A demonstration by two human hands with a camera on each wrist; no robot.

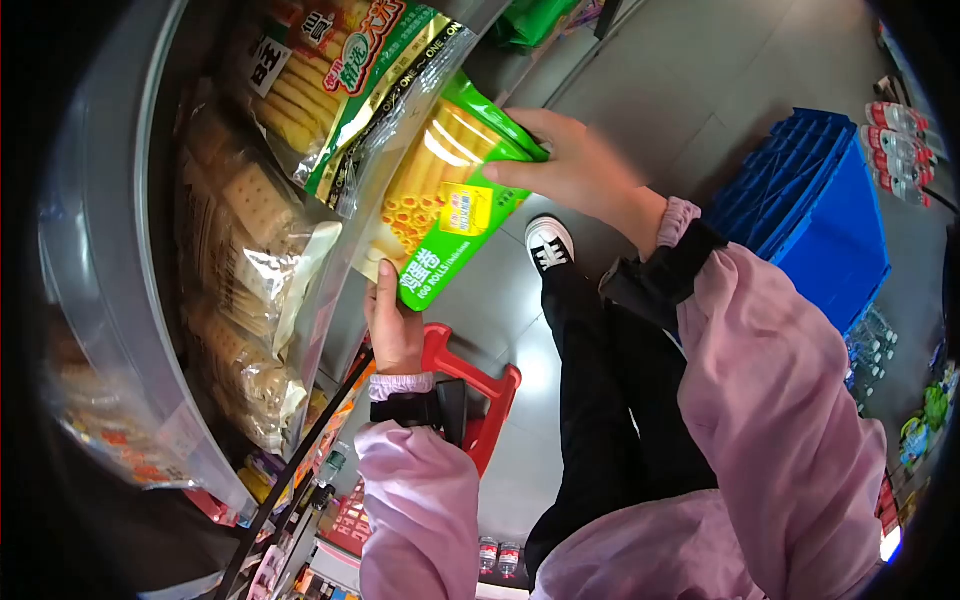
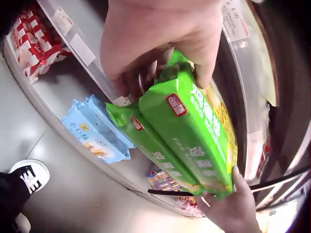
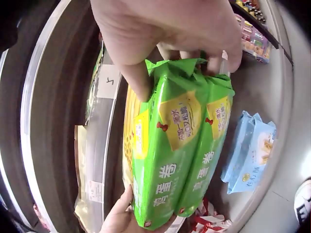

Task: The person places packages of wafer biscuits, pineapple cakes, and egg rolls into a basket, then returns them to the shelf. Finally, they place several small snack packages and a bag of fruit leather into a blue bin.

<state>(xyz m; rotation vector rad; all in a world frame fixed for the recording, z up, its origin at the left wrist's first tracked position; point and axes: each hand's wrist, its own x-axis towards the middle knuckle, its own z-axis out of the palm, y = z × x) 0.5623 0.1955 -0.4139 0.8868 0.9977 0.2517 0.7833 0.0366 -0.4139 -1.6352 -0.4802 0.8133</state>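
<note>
Two green egg roll packs are held side by side between my hands; in the head view the front egg roll pack (image 1: 450, 190) shows its yellow picture side and hides the other. My right hand (image 1: 575, 165) pinches the far end, thumb on the picture side. At the lower end my left hand (image 1: 393, 325) grips the packs, its thumb up over the corner. The second egg roll pack (image 2: 150, 150) lies against the first in the left wrist view. From the right wrist view, the right hand (image 3: 170, 34) has its fingers curled over both crimped ends.
A shelf with a clear front lip at left holds bagged biscuits (image 1: 255, 230) and a bag of rice rolls (image 1: 310, 90). Light blue packs (image 2: 97, 128) lie on a lower shelf. A red basket handle (image 1: 490, 400) is below, and a blue crate (image 1: 800, 220) stands on the floor at right.
</note>
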